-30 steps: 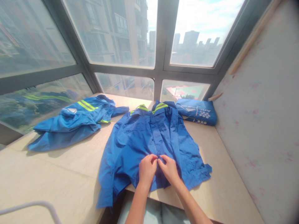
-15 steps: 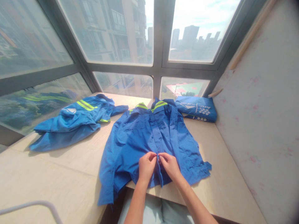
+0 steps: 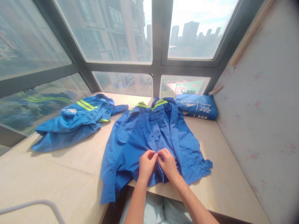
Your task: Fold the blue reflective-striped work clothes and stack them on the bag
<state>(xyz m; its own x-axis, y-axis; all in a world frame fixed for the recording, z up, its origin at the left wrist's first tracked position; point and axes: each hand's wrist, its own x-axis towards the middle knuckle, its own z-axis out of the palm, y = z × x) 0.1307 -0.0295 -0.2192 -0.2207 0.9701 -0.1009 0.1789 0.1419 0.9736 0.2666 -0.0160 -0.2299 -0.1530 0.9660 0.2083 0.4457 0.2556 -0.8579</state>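
A blue work jacket (image 3: 137,137) with yellow-green reflective strips at its shoulders lies spread in front of me, collar toward the window. My left hand (image 3: 147,163) pinches the front opening edge low on the jacket. Right beside it, my right hand (image 3: 167,163) pinches the same front edge, and the fingertips of both hands meet. Whether a button sits between the fingers is hidden. One sleeve hangs over the table's front edge on the left; the other cuff rests on the tabletop at the right.
A second blue jacket (image 3: 79,119) lies crumpled on the wooden table (image 3: 60,180) at left. A folded blue bundle with white print (image 3: 197,107) sits at the back right, by the papered wall (image 3: 263,124). A pale curved tube (image 3: 39,203) is at lower left. Windows stand behind.
Both hands remain at the jacket's front edge. The right hand's fingers have curled and moved slightly left, closing against the left fingertips. The view has shifted slightly.
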